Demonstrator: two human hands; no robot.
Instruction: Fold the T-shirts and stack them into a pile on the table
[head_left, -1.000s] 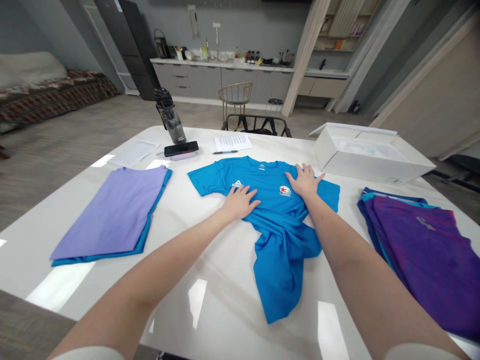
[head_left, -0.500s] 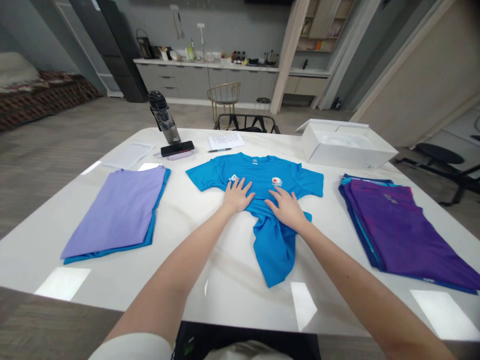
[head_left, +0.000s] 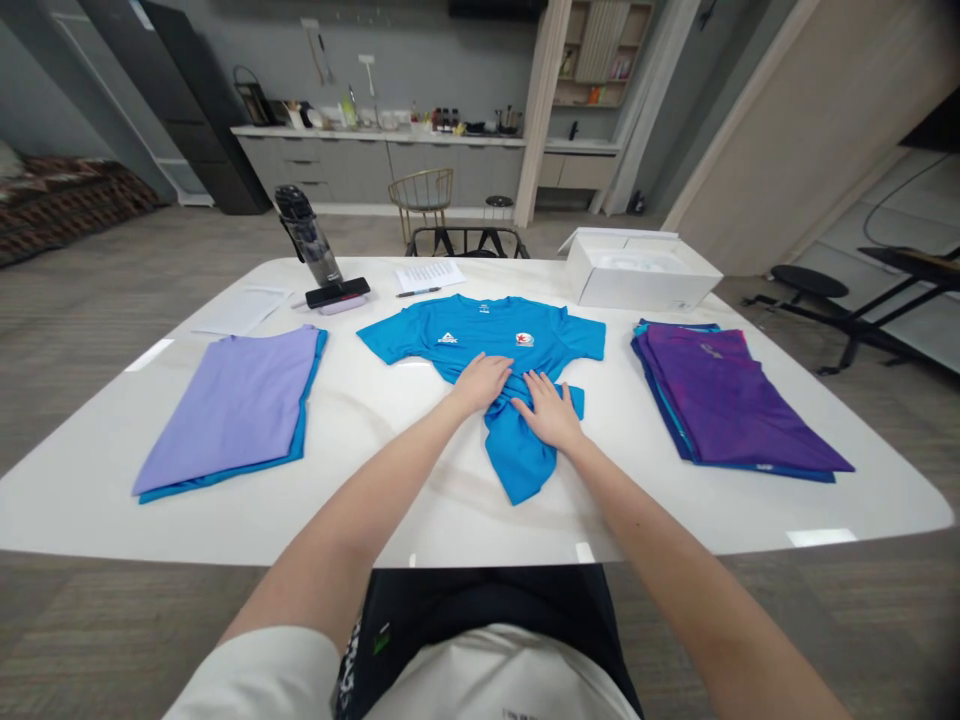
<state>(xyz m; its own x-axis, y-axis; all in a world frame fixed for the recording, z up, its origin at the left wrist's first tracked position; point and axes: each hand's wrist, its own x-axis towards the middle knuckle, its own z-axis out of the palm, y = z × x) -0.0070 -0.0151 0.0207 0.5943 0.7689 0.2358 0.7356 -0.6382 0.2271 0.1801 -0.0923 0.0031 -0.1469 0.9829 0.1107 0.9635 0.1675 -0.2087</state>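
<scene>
A blue T-shirt point(head_left: 487, 330) lies on the white table, its collar pointing away from me. Two small white prints show on its chest. The upper part and sleeves are spread, while the lower part is bunched and twisted toward me. My left hand point(head_left: 482, 382) rests on the shirt's middle, fingers stretched out close together. Beside it, my right hand point(head_left: 553, 411) lies on the bunched cloth with its fingers apart. Neither hand visibly grips the fabric. Cloth under both palms is hidden.
Left is a folded lilac garment point(head_left: 232, 400) over a blue one; right, a folded purple garment point(head_left: 727, 400) tops a stack. Farther back are a bottle point(head_left: 311, 240), a phone point(head_left: 337, 292), papers point(head_left: 431, 273), a pen point(head_left: 418, 292) and a white box point(head_left: 645, 280).
My left hand has slid off the left chest print, toward the shirt's middle and my right hand; its fingers have drawn together. The whole view has also shifted.
</scene>
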